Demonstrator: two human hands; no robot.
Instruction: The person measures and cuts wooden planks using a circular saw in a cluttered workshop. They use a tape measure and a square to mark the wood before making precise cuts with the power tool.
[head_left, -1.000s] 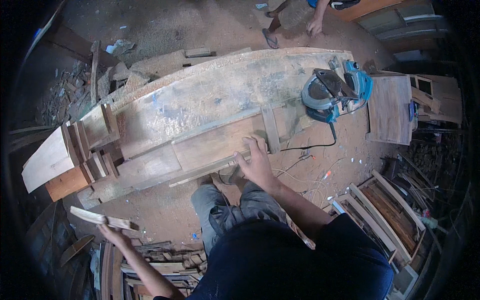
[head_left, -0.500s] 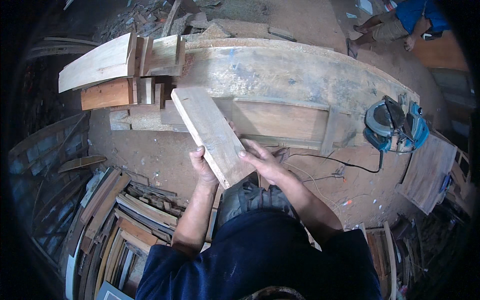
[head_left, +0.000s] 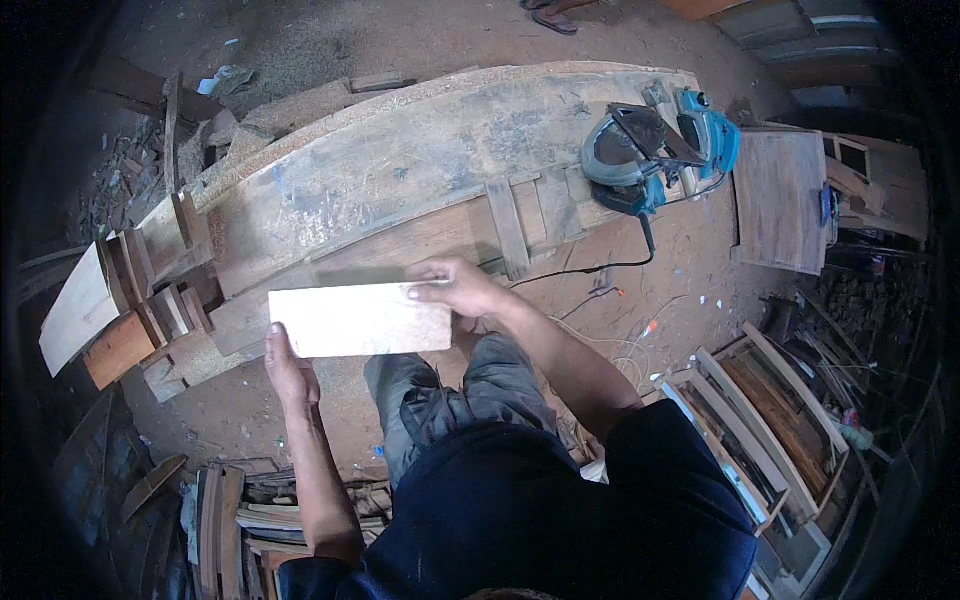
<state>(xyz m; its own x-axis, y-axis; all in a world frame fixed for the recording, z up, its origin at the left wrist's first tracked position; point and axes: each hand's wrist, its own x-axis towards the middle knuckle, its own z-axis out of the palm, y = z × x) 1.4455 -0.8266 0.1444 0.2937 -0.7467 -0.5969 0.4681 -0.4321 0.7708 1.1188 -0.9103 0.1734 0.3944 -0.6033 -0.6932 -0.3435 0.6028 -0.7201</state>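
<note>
I hold a short, pale rectangular board (head_left: 355, 320) level above my knees and the near edge of a long, worn wooden bench (head_left: 390, 140). My left hand (head_left: 290, 365) is closed on the board's left end, thumb over the top face. My right hand (head_left: 455, 290) grips the upper right corner, its thumb on the face and the other fingers partly hidden. Stacked offcuts (head_left: 85, 310) lie at the bench's left end. A teal circular saw (head_left: 625, 160) rests at the right end, its black cord trailing to the floor.
Timber piles (head_left: 225, 520) and framed wooden pieces (head_left: 765, 430) flank me. A panel (head_left: 775, 200) stands right of the bench, and scrap (head_left: 135, 180) lies beyond its left end. Another person's foot (head_left: 555, 20) shows at the top edge. Cords lie on the dusty floor (head_left: 620, 320).
My left hand brought the board up from low left; my right hand came off the bench onto it. Since half a second ago the board has turned from diagonal to horizontal.
</note>
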